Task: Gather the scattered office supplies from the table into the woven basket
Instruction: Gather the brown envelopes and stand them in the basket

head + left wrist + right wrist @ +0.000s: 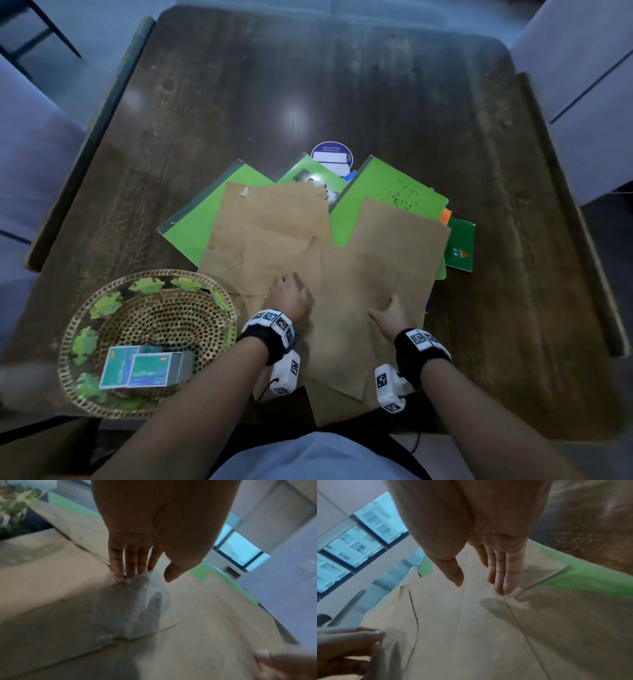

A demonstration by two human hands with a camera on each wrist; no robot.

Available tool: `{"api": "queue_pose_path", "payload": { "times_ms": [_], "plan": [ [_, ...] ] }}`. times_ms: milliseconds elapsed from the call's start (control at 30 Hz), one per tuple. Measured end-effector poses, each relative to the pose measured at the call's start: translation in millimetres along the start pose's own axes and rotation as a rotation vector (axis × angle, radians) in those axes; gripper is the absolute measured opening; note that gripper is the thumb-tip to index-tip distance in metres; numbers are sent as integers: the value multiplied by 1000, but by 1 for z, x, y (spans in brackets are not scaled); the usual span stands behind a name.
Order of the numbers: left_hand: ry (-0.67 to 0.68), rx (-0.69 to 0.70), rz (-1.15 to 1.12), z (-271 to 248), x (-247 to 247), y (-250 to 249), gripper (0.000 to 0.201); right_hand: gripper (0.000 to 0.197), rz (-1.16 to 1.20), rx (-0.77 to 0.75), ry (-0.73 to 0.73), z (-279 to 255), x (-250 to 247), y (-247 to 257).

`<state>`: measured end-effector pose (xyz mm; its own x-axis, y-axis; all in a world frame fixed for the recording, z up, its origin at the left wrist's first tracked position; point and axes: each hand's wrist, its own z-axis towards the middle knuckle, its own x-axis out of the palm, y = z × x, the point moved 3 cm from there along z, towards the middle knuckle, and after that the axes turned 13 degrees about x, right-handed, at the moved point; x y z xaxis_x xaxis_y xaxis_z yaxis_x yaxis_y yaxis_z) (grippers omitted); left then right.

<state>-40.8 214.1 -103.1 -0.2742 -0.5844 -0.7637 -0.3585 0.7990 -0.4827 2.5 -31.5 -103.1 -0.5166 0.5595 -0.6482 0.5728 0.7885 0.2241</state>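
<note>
Two brown envelopes lie overlapped on green folders at the middle of the wooden table. My left hand sits on the left envelope; in the left wrist view its straight fingers touch a raised fold of brown paper, thumb apart. My right hand lies flat on the right envelope, its fingertips at a paper edge. The woven basket stands at the front left and holds teal boxes.
A round purple-and-white item peeks out behind the folders. A dark green booklet and an orange tab stick out at the right of the pile. Pale upholstered seats flank the table.
</note>
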Motion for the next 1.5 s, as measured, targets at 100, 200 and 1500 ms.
{"api": "queue_pose_path", "payload": {
  "times_ms": [100,200,1500],
  "plan": [
    [8,-61,-59,7,4,-1,45,66,142,47,66,10,-2,0],
    [27,-68,-158,2,9,-3,41,52,162,18,70,17,-10,-1],
    [-309,137,-275,5,-5,-70,56,7,395,-455,-228,23,-159,6]
  ]
}}
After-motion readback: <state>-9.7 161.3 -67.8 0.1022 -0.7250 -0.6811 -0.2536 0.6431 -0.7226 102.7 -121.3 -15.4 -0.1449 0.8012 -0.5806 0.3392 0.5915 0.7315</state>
